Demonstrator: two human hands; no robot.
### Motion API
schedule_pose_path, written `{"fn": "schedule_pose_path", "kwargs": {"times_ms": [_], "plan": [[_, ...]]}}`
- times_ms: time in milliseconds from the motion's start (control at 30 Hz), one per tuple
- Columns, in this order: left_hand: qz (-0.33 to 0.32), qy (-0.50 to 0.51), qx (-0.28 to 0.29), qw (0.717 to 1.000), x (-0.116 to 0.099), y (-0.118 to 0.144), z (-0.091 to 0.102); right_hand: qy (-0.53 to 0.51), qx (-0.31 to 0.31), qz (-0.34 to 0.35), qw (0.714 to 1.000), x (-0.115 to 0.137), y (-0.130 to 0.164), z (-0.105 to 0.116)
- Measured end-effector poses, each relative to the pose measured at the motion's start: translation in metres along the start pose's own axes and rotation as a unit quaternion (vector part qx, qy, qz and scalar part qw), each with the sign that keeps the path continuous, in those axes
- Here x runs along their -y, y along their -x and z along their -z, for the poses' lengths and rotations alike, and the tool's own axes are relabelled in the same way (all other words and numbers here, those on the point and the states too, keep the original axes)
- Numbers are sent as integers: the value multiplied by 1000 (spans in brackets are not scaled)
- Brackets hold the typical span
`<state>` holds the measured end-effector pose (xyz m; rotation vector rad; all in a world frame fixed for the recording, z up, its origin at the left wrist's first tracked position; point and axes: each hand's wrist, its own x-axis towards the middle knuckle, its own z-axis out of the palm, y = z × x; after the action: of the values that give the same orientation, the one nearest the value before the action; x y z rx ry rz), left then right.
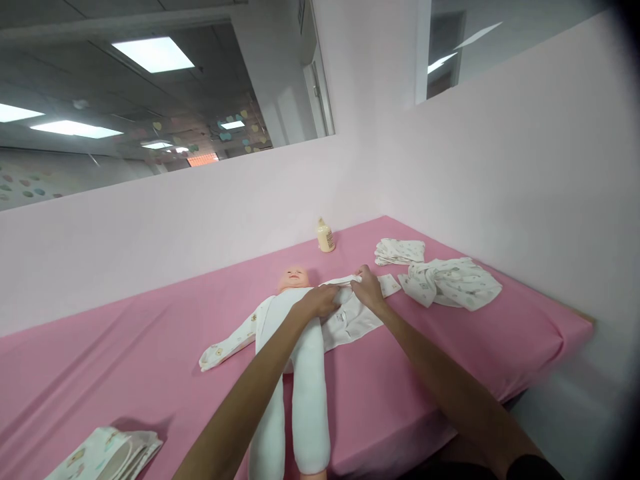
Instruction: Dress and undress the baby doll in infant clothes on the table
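Pinches the white shirt point(353, 324), spread beside the doll point(310, 400) towards the right edge of the counter point(150, 327), with the right hand point(369, 288) in a closed grip; rests the left hand point(320, 301) by the doll's side, cannot tell whether gripping. Best to ease the fabric gently, without twisting the doll. Mind the crumpled cloth point(453, 283) just beside the sleeve point(390, 285); avoid the bottle point(327, 239) near the back edge.

A doll point(279, 313) lies on a pink bench point(125, 340); the left hand point(324, 301) touches a white shirt point(353, 325), the right hand point(367, 288) pinches it.
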<state>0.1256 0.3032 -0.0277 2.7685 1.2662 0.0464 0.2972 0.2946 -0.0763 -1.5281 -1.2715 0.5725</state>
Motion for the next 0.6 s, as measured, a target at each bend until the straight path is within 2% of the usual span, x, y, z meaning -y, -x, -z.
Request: {"fn": "schedule_pose_path", "kwargs": {"times_ms": [133,333,500,600], "plan": [[19,-44,-12,999,-3,4,-6,-26,12,10,1000,10,10,-12],[57,-63,-21,996,0,-6,-8,-118,67,29,990,22,19,-39],[60,-47,-22,997,1,4,4,-147,122,32,981,18,21,-37],[48,-23,-43,998,3,30,12,-136,137,21,981,18,27,-27]]}}
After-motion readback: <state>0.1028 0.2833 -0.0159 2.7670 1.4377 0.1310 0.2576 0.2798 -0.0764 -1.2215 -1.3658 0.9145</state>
